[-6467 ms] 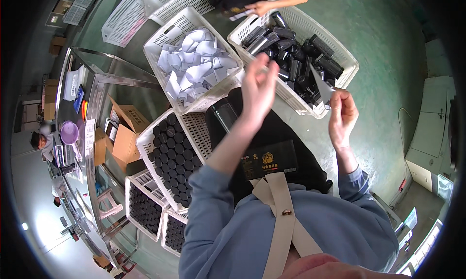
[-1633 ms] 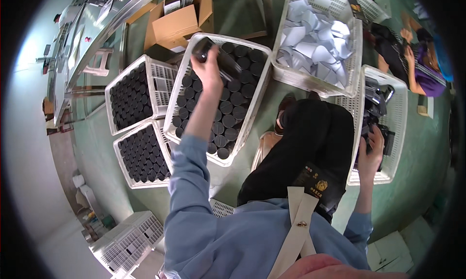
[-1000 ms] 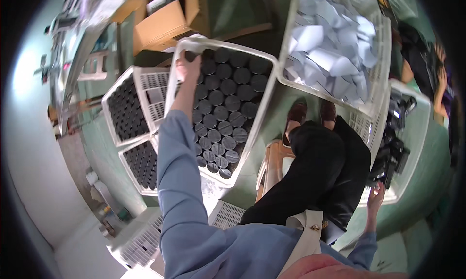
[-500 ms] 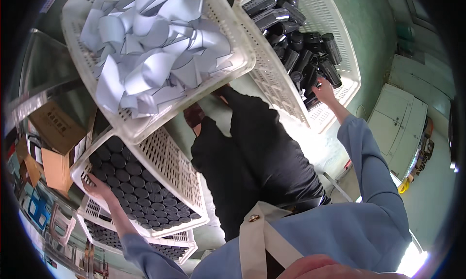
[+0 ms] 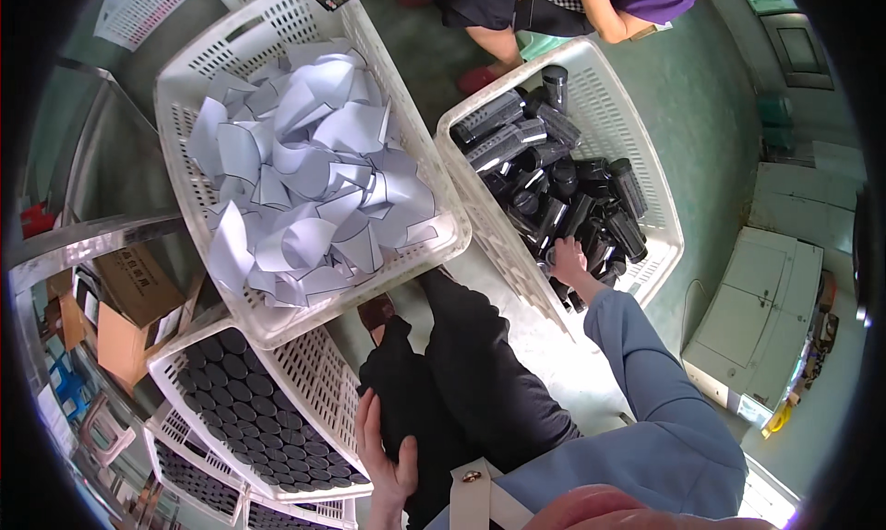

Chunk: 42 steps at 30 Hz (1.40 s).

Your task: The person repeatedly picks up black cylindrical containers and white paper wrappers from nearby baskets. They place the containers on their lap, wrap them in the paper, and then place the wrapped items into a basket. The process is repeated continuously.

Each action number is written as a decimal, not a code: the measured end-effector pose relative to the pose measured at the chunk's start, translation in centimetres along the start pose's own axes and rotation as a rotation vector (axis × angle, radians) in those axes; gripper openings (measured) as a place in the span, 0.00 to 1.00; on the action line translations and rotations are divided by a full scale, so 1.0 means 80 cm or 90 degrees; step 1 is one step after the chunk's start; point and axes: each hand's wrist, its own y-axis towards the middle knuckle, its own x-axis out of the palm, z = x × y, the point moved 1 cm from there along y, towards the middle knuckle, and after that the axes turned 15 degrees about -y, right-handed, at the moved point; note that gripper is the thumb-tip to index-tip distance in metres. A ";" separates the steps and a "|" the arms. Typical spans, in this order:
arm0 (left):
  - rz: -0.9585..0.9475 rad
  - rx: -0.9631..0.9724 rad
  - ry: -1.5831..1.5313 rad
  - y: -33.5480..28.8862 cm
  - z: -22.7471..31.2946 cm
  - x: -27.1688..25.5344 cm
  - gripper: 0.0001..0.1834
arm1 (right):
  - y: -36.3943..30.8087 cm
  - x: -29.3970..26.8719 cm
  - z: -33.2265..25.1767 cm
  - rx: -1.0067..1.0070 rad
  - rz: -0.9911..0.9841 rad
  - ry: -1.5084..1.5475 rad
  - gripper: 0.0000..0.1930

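Observation:
Down inside the white plastic basket point(image 5: 666, 233) at the right, my right hand point(image 5: 569, 261) has its fingers curled on a black cylindrical container point(image 5: 551, 253). Part of that container is hidden by the fingers. Many similar black cylinders point(image 5: 563, 175) lie in a loose heap around it, some glossy with clear-looking sides. My left hand point(image 5: 388, 456) is empty, fingers stretched out, beside my black trouser leg and the near end of a white crate point(image 5: 318, 382). Upright black cylinders point(image 5: 245, 396) fill that crate in tight rows.
A large white basket point(image 5: 452, 244) of curled pale sheets point(image 5: 314, 161) stands ahead on the left. More crates point(image 5: 198, 470) sit at the lower left, near cardboard boxes point(image 5: 129, 295). Another person point(image 5: 554, 13) is beyond the right basket. A pale cabinet point(image 5: 752, 295) stands at the right.
My left hand has left the rim of the packed crate and moved right, beside my leg. My right hand has shifted within the basket. The view has tilted, bringing the other person into sight.

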 end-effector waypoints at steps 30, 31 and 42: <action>0.139 0.264 -0.094 -0.111 0.054 0.051 0.48 | -0.586 -0.173 -0.051 -0.645 0.524 0.301 0.29; 0.144 0.324 0.054 -0.103 0.036 0.056 0.47 | -0.591 -0.172 -0.054 -0.644 0.520 0.274 0.31; 0.098 0.314 0.030 -0.147 0.008 0.056 0.33 | -0.596 -0.177 -0.074 -0.550 0.462 0.129 0.42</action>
